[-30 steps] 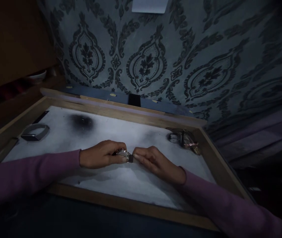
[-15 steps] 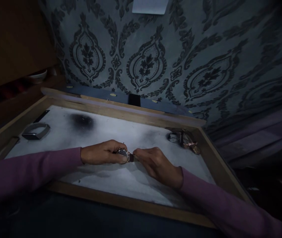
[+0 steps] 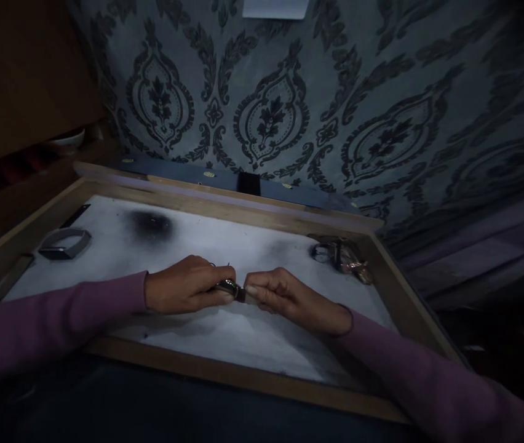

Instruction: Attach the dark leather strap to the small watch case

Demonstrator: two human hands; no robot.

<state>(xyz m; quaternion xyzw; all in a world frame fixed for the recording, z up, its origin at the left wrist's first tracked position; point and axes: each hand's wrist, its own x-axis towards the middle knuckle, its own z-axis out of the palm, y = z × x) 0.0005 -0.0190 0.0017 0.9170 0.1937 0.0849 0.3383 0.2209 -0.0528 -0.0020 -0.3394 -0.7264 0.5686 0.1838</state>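
Between my two hands, above the pale floor of a wooden drawer-like tray (image 3: 188, 363), is a wristwatch (image 3: 229, 287) with a shiny metal case and a dark strap. My left hand (image 3: 188, 286) is closed on the case, thumb below and fingers above. The dial is tilted so that mostly the case edge shows. My right hand (image 3: 285, 295) pinches the strap close beside the case, with its fingers curled. The rest of the strap is largely hidden by the hands.
A grey band-like watch (image 3: 65, 243) stands at the tray's left, beside flat dark strips. Several watches (image 3: 340, 255) lie heaped in the far right corner. A dark smudge (image 3: 151, 224) marks the tray floor. Behind rises a patterned wall (image 3: 271, 117).
The watch has turned, so its dial faces me less than before. My right hand has rotated and lifted slightly, still on the strap. My left hand keeps its hold on the case.
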